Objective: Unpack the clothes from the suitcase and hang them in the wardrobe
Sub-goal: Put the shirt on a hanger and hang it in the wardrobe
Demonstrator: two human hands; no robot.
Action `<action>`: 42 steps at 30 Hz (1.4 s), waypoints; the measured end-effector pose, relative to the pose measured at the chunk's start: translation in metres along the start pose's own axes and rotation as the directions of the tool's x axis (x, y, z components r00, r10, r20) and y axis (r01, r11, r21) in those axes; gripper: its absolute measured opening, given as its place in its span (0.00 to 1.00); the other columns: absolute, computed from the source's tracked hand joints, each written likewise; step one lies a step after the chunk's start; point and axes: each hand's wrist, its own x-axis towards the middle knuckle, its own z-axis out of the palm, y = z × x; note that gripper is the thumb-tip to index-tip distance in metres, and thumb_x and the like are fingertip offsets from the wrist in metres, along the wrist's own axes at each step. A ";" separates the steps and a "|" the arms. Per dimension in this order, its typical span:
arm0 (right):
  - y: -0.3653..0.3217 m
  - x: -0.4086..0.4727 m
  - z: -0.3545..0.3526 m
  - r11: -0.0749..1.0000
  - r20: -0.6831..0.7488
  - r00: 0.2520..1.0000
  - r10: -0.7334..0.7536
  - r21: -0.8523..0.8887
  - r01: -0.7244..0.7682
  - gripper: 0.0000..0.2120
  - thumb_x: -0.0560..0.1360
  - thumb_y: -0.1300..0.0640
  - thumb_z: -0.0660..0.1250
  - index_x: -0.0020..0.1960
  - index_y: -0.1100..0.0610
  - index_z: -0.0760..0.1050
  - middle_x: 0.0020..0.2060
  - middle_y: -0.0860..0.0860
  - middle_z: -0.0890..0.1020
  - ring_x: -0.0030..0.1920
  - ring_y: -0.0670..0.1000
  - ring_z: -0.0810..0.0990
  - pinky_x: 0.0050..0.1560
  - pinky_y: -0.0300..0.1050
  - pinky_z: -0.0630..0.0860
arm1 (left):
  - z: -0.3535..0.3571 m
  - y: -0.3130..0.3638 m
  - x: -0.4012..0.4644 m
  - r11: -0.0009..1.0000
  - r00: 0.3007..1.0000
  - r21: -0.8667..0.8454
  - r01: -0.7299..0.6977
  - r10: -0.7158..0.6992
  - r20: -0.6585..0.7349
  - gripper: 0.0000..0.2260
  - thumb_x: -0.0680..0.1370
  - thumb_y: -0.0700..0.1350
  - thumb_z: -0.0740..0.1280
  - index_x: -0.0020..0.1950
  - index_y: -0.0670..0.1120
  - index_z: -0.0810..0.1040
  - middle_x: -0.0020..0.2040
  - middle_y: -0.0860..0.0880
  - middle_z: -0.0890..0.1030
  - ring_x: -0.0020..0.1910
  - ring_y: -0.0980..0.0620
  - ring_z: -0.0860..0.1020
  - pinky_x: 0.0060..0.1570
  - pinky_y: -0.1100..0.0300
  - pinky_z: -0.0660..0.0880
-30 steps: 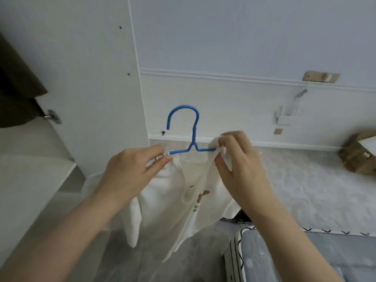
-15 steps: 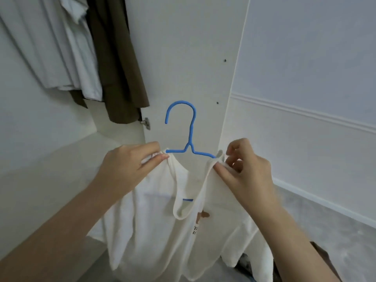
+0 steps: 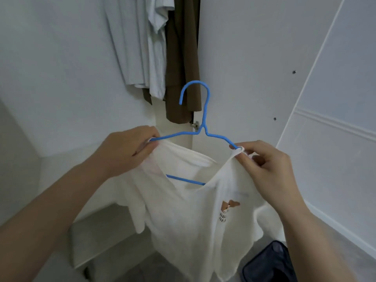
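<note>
A white T-shirt [image 3: 189, 216] with a small brown print hangs on a blue hanger [image 3: 204, 121] in front of me. My left hand [image 3: 128, 149] grips the hanger's left end together with the shirt's shoulder. My right hand [image 3: 264, 165] pinches the shirt's other shoulder at the hanger's right end. The hook points up and left, in front of the open wardrobe [image 3: 61, 78]. A dark edge of the suitcase [image 3: 268, 263] shows at the bottom right.
Inside the wardrobe hang pale grey and white garments [image 3: 142, 43] and a brown garment [image 3: 183, 58]. The white wardrobe side panel [image 3: 254, 68] stands just behind the hanger, with a metal hinge [image 3: 195, 124] on it. A white wall [image 3: 345, 98] lies to the right.
The view has swung left and up from the floor and wall to the wardrobe interior. The hanger with the shirt has come up toward the hanging clothes; both hands kept their hold.
</note>
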 end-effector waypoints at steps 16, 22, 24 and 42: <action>-0.007 0.049 0.030 0.980 0.163 0.975 -0.148 -0.109 0.167 0.12 0.80 0.52 0.64 0.59 0.40 0.81 0.34 0.47 0.78 0.37 0.47 0.75 0.39 0.44 0.70 | -0.005 -0.071 0.017 0.983 0.976 0.115 0.144 -0.121 -0.182 0.15 0.79 0.59 0.49 0.45 0.54 0.70 0.27 0.54 0.70 0.27 0.53 0.71 0.30 0.58 0.68; -0.017 0.090 0.070 0.999 0.175 0.985 -0.002 0.034 -0.004 0.08 0.75 0.57 0.72 0.49 0.45 0.85 0.27 0.42 0.74 0.27 0.44 0.67 0.30 0.34 0.63 | 0.011 -0.127 0.033 0.972 0.961 0.098 0.212 -0.190 -0.202 0.17 0.78 0.62 0.48 0.42 0.52 0.69 0.26 0.52 0.70 0.27 0.52 0.72 0.30 0.57 0.67; -0.027 0.109 0.087 0.999 0.232 0.973 0.013 0.032 -0.021 0.08 0.76 0.59 0.71 0.45 0.47 0.85 0.31 0.42 0.80 0.28 0.52 0.71 0.31 0.39 0.66 | 0.005 -0.152 0.040 0.961 0.944 0.107 0.256 -0.225 -0.241 0.16 0.78 0.61 0.50 0.42 0.52 0.69 0.27 0.52 0.70 0.29 0.51 0.72 0.31 0.57 0.67; -0.189 0.272 0.227 0.960 0.043 0.959 -0.280 0.012 0.280 0.07 0.77 0.48 0.68 0.51 0.46 0.84 0.45 0.48 0.84 0.47 0.51 0.82 0.52 0.55 0.81 | -0.022 -0.284 0.082 0.988 0.789 -0.146 0.054 -0.132 -0.600 0.28 0.78 0.48 0.64 0.76 0.40 0.64 0.80 0.41 0.52 0.79 0.44 0.56 0.74 0.48 0.61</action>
